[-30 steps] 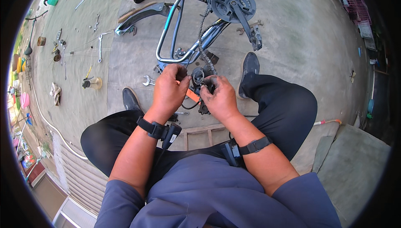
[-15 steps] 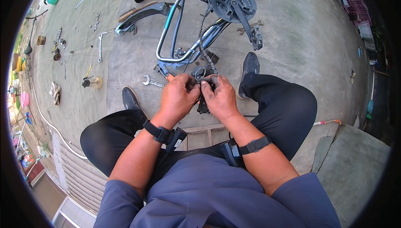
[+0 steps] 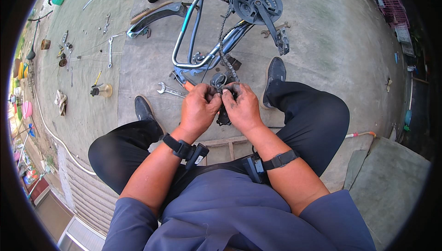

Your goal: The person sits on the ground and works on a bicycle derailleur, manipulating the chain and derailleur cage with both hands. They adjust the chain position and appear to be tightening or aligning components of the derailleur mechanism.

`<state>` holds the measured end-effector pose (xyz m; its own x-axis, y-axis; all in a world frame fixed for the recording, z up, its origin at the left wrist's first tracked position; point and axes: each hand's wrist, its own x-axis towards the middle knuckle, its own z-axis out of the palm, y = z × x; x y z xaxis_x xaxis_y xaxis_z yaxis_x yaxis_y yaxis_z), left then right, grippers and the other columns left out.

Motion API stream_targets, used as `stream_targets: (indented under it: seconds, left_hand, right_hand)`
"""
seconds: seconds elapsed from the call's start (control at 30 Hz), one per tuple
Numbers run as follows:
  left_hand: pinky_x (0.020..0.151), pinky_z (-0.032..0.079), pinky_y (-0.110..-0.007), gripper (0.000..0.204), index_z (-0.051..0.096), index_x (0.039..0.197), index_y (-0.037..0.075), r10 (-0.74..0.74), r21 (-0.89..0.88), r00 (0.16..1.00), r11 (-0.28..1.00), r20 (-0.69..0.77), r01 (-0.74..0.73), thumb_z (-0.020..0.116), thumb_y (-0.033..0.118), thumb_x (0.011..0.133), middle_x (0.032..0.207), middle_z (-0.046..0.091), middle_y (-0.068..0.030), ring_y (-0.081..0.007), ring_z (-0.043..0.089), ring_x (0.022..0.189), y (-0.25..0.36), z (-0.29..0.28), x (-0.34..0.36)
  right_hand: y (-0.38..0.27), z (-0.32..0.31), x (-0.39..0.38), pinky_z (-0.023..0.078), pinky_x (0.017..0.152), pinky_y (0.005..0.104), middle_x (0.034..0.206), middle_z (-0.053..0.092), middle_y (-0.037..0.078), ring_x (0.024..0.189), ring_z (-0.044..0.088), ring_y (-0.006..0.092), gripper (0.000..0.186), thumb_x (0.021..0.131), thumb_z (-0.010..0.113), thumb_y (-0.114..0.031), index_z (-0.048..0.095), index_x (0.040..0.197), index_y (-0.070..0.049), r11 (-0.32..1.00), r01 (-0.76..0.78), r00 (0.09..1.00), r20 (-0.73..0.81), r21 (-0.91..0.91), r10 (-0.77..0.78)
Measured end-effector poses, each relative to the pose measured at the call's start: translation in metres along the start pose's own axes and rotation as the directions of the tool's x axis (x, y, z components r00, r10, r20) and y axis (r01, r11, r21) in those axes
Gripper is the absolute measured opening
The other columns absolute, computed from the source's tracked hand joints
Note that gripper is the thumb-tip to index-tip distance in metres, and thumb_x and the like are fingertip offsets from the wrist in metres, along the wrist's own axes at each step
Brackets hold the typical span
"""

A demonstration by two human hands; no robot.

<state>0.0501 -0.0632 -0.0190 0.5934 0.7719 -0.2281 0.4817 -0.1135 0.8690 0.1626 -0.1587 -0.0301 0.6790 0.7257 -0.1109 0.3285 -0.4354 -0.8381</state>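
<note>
Tools of grey steel, among them a flat open-ended spanner (image 3: 171, 90), lie left of centre on the rough concrete floor (image 3: 331, 44). At centre, the left hand (image 3: 199, 109) and right hand (image 3: 242, 107) are both closed around a small black metal derailleur part (image 3: 223, 113). It looks rigid, greasy and probably slippery, so its solid body is best to grip. From it, the limp dark chain (image 3: 224, 48) runs up to the black toothed chainring (image 3: 256, 3).

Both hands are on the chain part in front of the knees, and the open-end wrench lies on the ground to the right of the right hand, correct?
Not quite. In the head view the wrench lies left of the left hand, not right of the right hand. Both hands do hold the chain part.
</note>
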Motion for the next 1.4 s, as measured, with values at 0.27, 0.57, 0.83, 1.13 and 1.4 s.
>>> stream_targets:
  seconds: [0.27, 0.57, 0.83, 1.13, 1.4]
  left_hand:
    - [0.058, 0.045, -0.028, 0.018, 0.061, 0.084, -0.002, -0.069, -0.07, 0.997, 0.995, 0.026, 0.071, 0.071, 0.011, 0.091, 0.068, 0.057, -0.0033, -0.009, 0.05, 0.063, -0.003, 0.005, -0.002]
    - [0.058, 0.045, -0.028, 0.018, 0.061, 0.085, -0.002, -0.078, -0.048, 0.996, 0.996, 0.036, 0.08, 0.071, 0.012, 0.09, 0.068, 0.058, -0.0032, -0.0089, 0.051, 0.062, -0.005, 0.004, -0.001]
    - [0.061, 0.048, -0.03, 0.017, 0.063, 0.091, -0.001, -0.107, 0.007, 0.991, 0.994, 0.079, 0.106, 0.074, 0.011, 0.087, 0.073, 0.061, -0.0053, -0.0118, 0.057, 0.066, -0.001, -0.003, 0.002]
    - [0.073, 0.052, -0.035, 0.031, 0.066, 0.114, 0.004, 0.303, 0.116, 0.948, 0.942, 0.102, -0.314, 0.071, -0.002, 0.083, 0.093, 0.06, -0.0099, -0.0236, 0.063, 0.08, 0.007, -0.015, 0.012]
    - [0.071, 0.052, -0.043, 0.02, 0.069, 0.101, 0.006, 0.314, 0.133, 0.935, 0.932, 0.167, -0.337, 0.073, 0.003, 0.081, 0.094, 0.061, -0.0136, -0.0351, 0.065, 0.084, -0.003, -0.024, 0.019]
  right_hand:
    - [0.003, 0.001, 0.0, 0.054, 0.078, 0.0463, 0.093, 0.066, 0.022, 0.087, 0.066, 0.0415, 0.02, 0.089, 0.068, -0.02, 0.07, 0.097, -0.002, 1.0, 0.016, 1.0, 0.001, 0.018, -0.017]
    - [0.004, 0.003, -0.001, 0.054, 0.077, 0.046, 0.091, 0.066, 0.021, 0.085, 0.067, 0.0407, 0.018, 0.089, 0.068, -0.018, 0.069, 0.097, -0.002, 1.0, 0.008, 1.0, -0.01, 0.004, -0.008]
    - [-0.002, -0.002, -0.001, 0.054, 0.08, 0.0416, 0.098, 0.066, 0.02, 0.09, 0.067, 0.0367, 0.019, 0.093, 0.067, -0.018, 0.07, 0.102, -0.001, 0.998, -0.068, 0.996, 0.049, -0.019, 0.069]
    - [-0.003, -0.002, 0.0, 0.054, 0.078, 0.0422, 0.096, 0.065, 0.02, 0.087, 0.067, 0.0377, 0.018, 0.092, 0.069, -0.018, 0.07, 0.102, -0.003, 0.996, -0.042, 0.998, 0.046, -0.081, 0.046]
    - [-0.003, -0.003, 0.0, 0.054, 0.077, 0.0421, 0.096, 0.065, 0.019, 0.085, 0.067, 0.0372, 0.016, 0.092, 0.07, -0.017, 0.07, 0.101, -0.004, 0.997, -0.035, 0.998, 0.043, -0.074, 0.038]
